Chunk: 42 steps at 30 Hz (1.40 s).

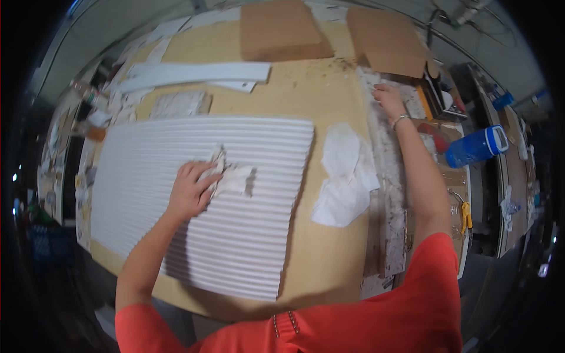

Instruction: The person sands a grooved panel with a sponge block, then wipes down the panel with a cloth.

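Observation:
A wide white panel with parallel ridges (259, 253) lies flat on the wooden table. On top of it my left hand (189, 191) grips a crumpled, stained white cloth (235, 179), its fingers bent over the cloth's left side. My right hand (388, 101), with a bracelet at the wrist, reaches far forward to the right. It hovers over or touches a stained pale strip (395, 226) along the table's right side. Its fingers are slightly bent and apart, with nothing visible in them. Between panel and strip lies a crumpled white cloth or paper (344, 176).
Smooth white strips (200, 72) and a speckled grey block (179, 105) lie beyond the panel. Cardboard pieces (282, 32) rest at the far edge, another (388, 41) at far right. A blue bottle (471, 147) and yellow-handled tool (466, 216) are right of my arm.

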Available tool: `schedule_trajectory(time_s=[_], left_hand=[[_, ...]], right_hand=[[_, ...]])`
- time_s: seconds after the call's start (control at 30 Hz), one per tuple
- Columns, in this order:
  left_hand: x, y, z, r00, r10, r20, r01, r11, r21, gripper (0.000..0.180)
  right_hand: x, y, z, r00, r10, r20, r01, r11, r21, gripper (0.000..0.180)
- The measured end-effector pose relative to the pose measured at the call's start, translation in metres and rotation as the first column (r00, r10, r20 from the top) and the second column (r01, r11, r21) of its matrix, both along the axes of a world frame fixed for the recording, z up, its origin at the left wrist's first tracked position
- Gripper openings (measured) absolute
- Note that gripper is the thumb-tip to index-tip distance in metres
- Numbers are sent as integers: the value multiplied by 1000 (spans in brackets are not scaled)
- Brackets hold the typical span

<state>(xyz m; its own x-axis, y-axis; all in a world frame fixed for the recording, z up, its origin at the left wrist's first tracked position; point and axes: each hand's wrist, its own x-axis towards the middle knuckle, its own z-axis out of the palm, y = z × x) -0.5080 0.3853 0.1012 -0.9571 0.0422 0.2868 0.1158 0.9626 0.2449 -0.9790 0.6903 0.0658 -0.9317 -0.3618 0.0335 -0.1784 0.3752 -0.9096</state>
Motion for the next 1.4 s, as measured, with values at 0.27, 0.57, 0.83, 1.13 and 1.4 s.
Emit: schedule_trajectory(time_s=[0.27,0.57,0.83,1.13,1.4], left_hand=[[-10,-5,-14,999,-28,-30,28,1000,-10,33],[-14,-10,-33,997,71,-42,-66,992,109,26],[-49,-38,-37,960,-158,-230,161,987,-7,33],[157,-430,-43,784,611,-114,-599,791,123,26],[7,-287,-21,987,-35,-158,32,999,-20,27]], right_hand=[[202,17,37,831,408,-378,-253,883,397,56],[365,-47,22,780,495,-383,-243,803,544,74],[394,-94,-14,827,325,-458,139,671,728,75],[395,-100,-6,834,351,-426,95,668,738,73],[397,-99,-1,854,345,-390,91,638,765,71]])
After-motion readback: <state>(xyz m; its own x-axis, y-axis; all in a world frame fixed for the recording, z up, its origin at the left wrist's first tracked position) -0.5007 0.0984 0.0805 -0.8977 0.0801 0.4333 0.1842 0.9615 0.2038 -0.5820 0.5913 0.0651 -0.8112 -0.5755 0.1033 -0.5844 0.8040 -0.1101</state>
